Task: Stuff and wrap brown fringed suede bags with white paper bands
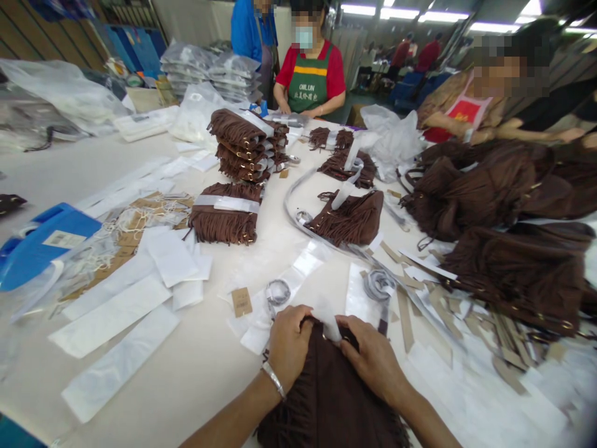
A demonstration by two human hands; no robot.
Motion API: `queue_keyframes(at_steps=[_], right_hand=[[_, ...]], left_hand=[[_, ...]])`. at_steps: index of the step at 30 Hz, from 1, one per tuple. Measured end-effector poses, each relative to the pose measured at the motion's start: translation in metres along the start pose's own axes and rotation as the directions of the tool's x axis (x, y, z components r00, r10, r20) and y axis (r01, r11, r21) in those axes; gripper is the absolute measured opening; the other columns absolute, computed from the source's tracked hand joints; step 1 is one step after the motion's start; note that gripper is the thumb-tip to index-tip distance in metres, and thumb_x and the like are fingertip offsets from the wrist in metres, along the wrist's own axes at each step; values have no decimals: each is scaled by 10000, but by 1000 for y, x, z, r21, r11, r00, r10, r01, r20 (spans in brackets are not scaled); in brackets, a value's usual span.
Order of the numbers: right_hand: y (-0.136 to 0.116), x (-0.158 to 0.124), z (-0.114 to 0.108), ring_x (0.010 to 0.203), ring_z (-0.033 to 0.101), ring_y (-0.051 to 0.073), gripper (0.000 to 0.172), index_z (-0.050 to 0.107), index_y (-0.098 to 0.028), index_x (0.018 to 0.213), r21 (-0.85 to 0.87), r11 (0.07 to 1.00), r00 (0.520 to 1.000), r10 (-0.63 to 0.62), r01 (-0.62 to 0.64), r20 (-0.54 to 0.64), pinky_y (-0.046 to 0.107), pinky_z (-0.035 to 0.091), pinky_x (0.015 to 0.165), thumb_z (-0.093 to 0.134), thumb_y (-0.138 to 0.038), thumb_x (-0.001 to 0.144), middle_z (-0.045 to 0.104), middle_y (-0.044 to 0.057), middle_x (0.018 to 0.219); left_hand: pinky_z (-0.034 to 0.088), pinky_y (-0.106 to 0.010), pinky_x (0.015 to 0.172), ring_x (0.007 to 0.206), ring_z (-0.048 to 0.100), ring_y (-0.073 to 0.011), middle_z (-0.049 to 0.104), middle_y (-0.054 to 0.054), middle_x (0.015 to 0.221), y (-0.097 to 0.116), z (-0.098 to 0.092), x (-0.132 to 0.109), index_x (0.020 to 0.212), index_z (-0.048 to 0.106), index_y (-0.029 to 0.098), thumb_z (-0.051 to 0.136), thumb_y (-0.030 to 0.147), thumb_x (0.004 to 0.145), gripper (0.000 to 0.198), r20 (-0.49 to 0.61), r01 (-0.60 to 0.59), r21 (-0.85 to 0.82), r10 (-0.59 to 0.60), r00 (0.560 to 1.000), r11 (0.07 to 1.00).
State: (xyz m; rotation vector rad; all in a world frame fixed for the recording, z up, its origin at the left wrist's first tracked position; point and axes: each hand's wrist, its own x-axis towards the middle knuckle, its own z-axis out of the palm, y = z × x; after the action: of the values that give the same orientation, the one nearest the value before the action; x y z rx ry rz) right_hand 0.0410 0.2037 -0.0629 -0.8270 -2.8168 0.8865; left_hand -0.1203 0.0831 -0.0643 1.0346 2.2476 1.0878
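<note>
A brown fringed suede bag (332,398) lies at the near edge of the white table (205,367), right in front of me. My left hand (288,344) is closed on the bag's top edge, a silver bracelet on its wrist. My right hand (370,356) is curled over the top edge too, pinching a small piece of white paper (330,323) against the bag. A tape roll (278,290) and a kraft hang tag (241,301) lie just beyond my hands.
White paper strips (112,314) cover the left. Wrapped brown fringed bags sit mid-table (224,218), in a stack (245,146) and a loose heap at right (513,261). A blue tray (41,239) is at far left. People work across the table (310,68) and at right (494,99).
</note>
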Motion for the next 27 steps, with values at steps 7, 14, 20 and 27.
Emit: queue_keyframes(at_steps=[7,14,20,27], right_hand=[[2,2,-11,1159,566,237,393,534,-242,1256,76,996,996,36,-42,85,404,431,1007,506,-242,864,611,60,1263],[7,24,-49,1037,630,224,295,593,-283,1186,175,984,937,-75,15,341,341,504,890,521,-357,910,671,40,1136],[-5,101,-59,967,653,194,263,638,-254,1128,231,966,964,-162,112,211,320,515,834,454,-321,951,685,43,1087],[-37,171,-13,923,600,143,443,582,-307,1256,176,785,707,-614,594,352,244,451,800,476,-92,884,620,6,1066]], left_hand=[[423,-389,951,1055,537,-209,661,-60,1016,-16,-32,-46,1141,591,228,366,130,930,324,178,-393,-80,401,899,916],[517,-329,830,891,666,-197,707,-87,1025,-22,-85,-62,1128,642,267,418,397,958,309,565,-217,-348,389,728,912],[559,-279,687,758,684,-166,690,-73,1000,-11,-92,-27,1176,593,220,329,382,994,360,288,154,-137,-109,951,978],[546,-377,877,1037,631,-233,615,-100,1234,-33,-58,1,1253,552,203,424,16,866,449,440,-334,456,117,890,825]])
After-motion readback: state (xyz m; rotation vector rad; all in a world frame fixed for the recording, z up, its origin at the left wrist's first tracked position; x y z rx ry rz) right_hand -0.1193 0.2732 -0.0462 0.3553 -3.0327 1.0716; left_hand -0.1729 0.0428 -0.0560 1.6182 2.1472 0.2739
